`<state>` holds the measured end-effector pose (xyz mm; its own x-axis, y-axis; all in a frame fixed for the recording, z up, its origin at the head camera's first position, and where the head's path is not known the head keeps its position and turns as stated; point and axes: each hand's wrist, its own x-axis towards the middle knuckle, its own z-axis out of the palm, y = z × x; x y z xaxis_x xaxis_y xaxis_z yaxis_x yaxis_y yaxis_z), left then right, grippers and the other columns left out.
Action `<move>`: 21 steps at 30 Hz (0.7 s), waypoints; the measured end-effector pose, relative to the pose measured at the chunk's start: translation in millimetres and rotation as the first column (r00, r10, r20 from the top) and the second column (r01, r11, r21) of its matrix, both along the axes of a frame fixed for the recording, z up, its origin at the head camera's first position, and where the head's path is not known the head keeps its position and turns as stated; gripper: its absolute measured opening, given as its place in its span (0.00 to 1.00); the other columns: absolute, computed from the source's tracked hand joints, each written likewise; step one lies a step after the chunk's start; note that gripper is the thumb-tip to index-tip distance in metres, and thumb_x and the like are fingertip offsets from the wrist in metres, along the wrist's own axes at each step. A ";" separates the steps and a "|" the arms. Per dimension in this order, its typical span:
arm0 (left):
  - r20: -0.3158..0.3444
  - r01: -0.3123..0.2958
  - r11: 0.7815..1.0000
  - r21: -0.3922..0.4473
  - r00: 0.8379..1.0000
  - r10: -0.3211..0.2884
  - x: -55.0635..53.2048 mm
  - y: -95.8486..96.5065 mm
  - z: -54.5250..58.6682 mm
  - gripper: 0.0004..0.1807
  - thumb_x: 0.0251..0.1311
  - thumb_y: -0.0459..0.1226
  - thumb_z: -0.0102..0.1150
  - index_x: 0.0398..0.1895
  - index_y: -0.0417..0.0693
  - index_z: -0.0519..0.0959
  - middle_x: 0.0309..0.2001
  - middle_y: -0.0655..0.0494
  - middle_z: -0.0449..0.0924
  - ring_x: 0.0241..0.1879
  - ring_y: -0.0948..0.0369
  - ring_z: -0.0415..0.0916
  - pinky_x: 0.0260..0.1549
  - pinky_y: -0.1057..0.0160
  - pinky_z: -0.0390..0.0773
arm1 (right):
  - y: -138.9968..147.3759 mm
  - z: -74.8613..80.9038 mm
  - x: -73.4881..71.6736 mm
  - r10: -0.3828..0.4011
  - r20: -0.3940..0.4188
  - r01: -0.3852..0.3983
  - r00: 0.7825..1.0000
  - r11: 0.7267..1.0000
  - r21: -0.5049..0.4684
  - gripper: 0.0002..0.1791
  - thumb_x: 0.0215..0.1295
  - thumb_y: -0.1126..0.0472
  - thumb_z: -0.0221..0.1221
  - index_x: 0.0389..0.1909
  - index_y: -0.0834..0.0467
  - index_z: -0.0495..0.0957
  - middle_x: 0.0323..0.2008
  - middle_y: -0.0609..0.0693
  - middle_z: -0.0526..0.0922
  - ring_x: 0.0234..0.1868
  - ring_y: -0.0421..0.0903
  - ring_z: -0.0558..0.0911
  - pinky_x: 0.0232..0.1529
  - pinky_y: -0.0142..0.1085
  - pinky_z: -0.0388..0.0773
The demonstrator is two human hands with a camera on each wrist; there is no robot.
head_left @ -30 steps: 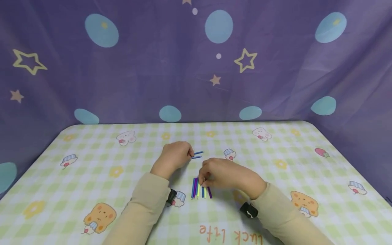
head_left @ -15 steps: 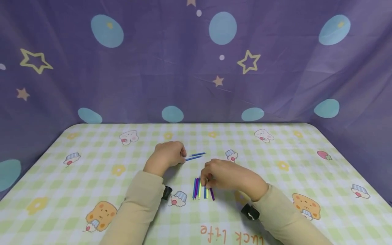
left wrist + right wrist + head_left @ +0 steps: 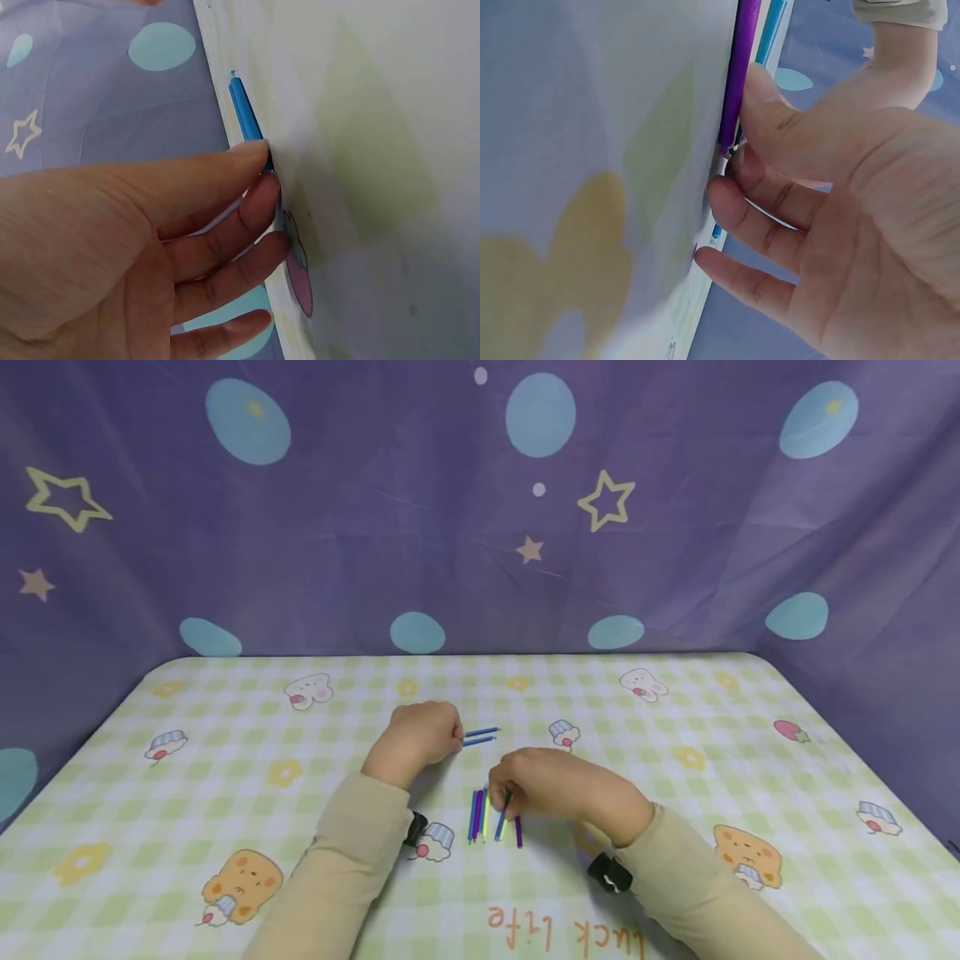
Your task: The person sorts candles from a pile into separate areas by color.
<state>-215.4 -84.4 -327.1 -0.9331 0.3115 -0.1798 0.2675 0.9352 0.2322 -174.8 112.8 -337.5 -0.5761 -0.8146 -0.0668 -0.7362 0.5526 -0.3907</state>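
My left hand [image 3: 420,731] pinches the near end of a blue colored pencil [image 3: 246,109] between thumb and index finger, its other fingers loosely bent. A second blue pencil [image 3: 482,732] lies almost parallel beside it on the cloth. To the front right, my right hand [image 3: 558,785] pinches the upper end of another blue pencil [image 3: 501,824], which is tilted. Left of that hand, blue, purple and yellow pencils [image 3: 477,816] lie side by side. A purple pencil [image 3: 740,71] lies by the right thumb, and a yellow one is partly hidden.
A green-and-white checked tablecloth [image 3: 225,793] with printed cartoons covers the table. Behind its far edge hangs a purple curtain [image 3: 337,552] with stars and blue ovals. Black straps with cameras [image 3: 611,872] are on the wrists.
My left hand drew back leftward from the two blue pencils, then returned to them, and they now lie more parallel. The blue pencil at my right hand has tilted.
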 end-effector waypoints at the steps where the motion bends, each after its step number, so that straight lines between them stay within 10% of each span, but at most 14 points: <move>1: -0.006 0.002 1.000 -0.008 1.000 -0.002 -0.3 1.0 0.2 0.14 0.63 0.36 0.64 0.19 0.52 0.77 0.24 0.60 0.73 0.28 0.59 0.69 0.38 0.52 0.72 | -0.1 0.6 0.2 -0.004 0.006 0.004 1.000 1.000 -0.001 0.13 0.52 0.70 0.70 0.26 0.50 0.78 0.26 0.38 0.74 0.28 0.35 0.70 0.34 0.29 0.70; 14: -0.019 -0.029 0.999 -0.046 0.999 0.028 -2.3 4.0 1.0 0.09 0.64 0.37 0.58 0.26 0.54 0.80 0.31 0.60 0.80 0.33 0.58 0.76 0.43 0.47 0.74 | -1.4 4.8 1.9 -0.059 -0.014 0.059 0.998 0.998 0.014 0.13 0.50 0.66 0.73 0.22 0.48 0.78 0.24 0.37 0.70 0.27 0.35 0.70 0.34 0.30 0.70; 21: 0.121 -0.009 0.999 0.047 0.993 0.004 11.7 4.7 8.6 0.07 0.67 0.45 0.60 0.35 0.54 0.79 0.31 0.62 0.78 0.31 0.60 0.73 0.46 0.49 0.70 | 2.5 8.3 0.3 -0.090 -0.004 0.090 0.996 0.996 0.010 0.12 0.53 0.64 0.72 0.24 0.46 0.79 0.26 0.38 0.70 0.27 0.35 0.70 0.33 0.31 0.71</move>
